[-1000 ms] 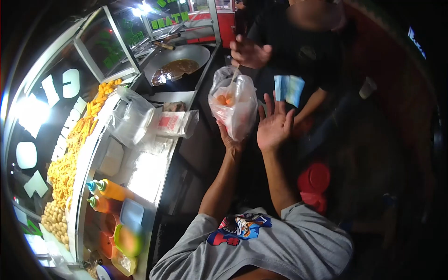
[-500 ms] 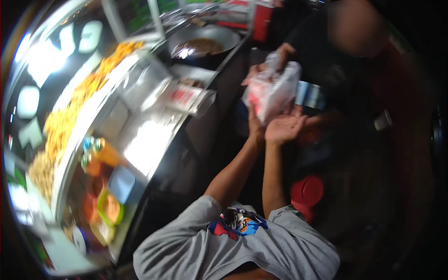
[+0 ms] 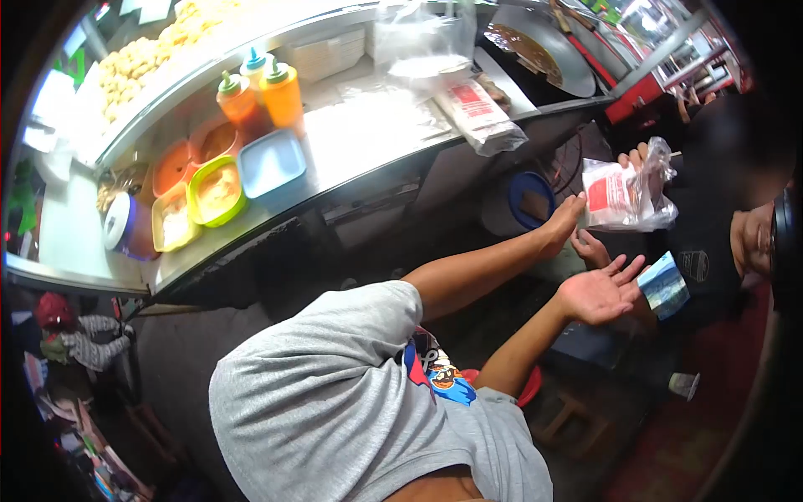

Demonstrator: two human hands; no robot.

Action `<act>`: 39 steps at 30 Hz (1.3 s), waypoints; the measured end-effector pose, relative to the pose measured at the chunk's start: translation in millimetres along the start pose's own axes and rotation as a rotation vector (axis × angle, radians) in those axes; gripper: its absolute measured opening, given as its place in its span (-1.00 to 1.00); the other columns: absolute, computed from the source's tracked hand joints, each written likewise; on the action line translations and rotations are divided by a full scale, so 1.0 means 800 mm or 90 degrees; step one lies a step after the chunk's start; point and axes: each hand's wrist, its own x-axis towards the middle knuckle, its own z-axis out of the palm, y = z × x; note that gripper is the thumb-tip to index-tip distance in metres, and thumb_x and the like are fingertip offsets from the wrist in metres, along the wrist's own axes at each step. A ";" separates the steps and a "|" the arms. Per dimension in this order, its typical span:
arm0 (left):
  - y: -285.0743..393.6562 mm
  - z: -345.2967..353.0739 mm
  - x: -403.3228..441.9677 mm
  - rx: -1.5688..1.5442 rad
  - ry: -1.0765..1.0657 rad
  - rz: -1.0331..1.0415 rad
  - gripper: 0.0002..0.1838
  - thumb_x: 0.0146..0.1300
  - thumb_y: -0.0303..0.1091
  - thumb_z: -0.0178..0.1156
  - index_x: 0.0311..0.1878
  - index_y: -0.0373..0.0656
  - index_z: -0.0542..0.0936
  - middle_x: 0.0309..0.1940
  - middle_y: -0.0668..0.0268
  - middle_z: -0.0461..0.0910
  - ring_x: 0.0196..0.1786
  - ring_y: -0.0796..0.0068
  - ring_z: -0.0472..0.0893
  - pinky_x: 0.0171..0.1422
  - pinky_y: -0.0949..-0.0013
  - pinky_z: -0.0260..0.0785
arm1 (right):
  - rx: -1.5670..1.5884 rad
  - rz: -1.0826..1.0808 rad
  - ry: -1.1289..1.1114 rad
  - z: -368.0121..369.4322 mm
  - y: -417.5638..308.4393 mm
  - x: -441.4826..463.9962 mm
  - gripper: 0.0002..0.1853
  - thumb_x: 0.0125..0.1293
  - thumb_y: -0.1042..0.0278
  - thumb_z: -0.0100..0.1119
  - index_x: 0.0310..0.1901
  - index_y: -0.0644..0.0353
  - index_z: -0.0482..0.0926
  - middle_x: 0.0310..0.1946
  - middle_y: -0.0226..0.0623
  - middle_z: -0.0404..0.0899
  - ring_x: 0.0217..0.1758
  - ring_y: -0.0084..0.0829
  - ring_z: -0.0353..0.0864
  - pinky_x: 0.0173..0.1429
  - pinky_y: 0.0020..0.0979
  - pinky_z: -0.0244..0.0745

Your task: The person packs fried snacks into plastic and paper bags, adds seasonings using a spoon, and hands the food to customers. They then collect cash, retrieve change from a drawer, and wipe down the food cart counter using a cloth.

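Observation:
My left hand [image 3: 564, 227] reaches out to a clear plastic bag [image 3: 661, 197] and has its fingers closed at the bag's near edge. A white packet with red print [image 3: 609, 194] shows inside. Another person's hand [image 3: 637, 156] grips the bag from the top, and further fingers [image 3: 592, 249] show below it. My right hand [image 3: 598, 295] lies palm up with its fingers spread, holding nothing. Just past its fingertips is a folded bluish banknote [image 3: 663, 286]; what holds the note is partly hidden.
A lit food stall counter [image 3: 335, 180] runs along the left, with sauce bottles [image 3: 281, 94], a blue container [image 3: 272, 161], a green bowl [image 3: 217, 192] and wrapped packets [image 3: 478, 113]. Behind is a wok [image 3: 535, 50]. A blue-rimmed bucket [image 3: 532, 197] stands below; another person [image 3: 728, 167] stands opposite.
My view has swung, showing more of the counter. The bag is now farther from my right palm, with my left hand at its edge. The banknote shows nearer my right fingertips.

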 end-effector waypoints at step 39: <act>-0.061 -0.302 -0.203 -0.053 0.877 0.371 -0.72 0.39 -0.23 0.06 -0.35 -0.27 0.48 -0.46 0.28 0.57 -0.52 0.51 0.61 -0.40 0.50 0.48 | 0.145 0.504 -0.824 0.085 0.215 -0.224 -0.89 0.30 0.57 0.10 -0.16 0.32 0.56 -0.36 -0.40 0.58 -0.38 -0.66 0.50 -0.27 -0.58 0.46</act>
